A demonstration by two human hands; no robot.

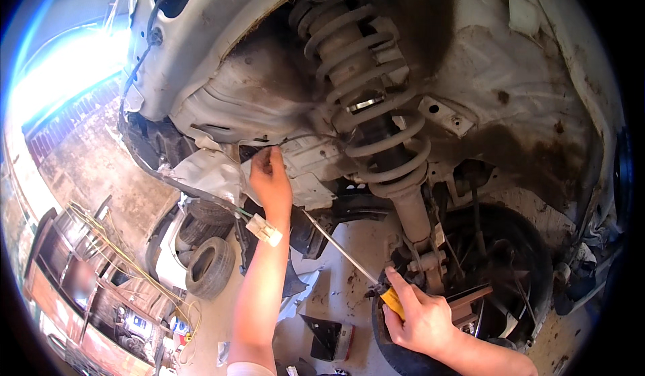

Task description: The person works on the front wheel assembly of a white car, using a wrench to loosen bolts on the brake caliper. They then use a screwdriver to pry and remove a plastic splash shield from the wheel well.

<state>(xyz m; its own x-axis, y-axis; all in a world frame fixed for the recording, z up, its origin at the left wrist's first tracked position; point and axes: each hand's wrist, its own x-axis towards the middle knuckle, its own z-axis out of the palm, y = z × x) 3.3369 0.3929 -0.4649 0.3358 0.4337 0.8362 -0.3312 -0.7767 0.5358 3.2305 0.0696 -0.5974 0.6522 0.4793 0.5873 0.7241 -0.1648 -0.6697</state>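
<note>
I look up into a car's wheel well (pixel 510 94). My left hand (pixel 271 178) reaches up and presses its fingers against the torn, crumpled inner panel (pixel 208 171) at the front of the well. A long screwdriver with a yellow handle (pixel 393 302) is gripped in my right hand (pixel 420 319), and its thin metal shaft (pixel 336 245) slants up to the left toward the left hand. A rusty coil spring and strut (pixel 376 107) stand between the two hands. A white plastic connector (pixel 264 230) on wires hangs beside my left forearm.
A wheel hub with a dark tyre (pixel 497 275) sits low on the right. Two loose tyres (pixel 209 265) lie on the ground at the left by a white car part. A small dark lamp piece (pixel 328 338) lies on the concrete floor. Benches with yellow wires stand far left.
</note>
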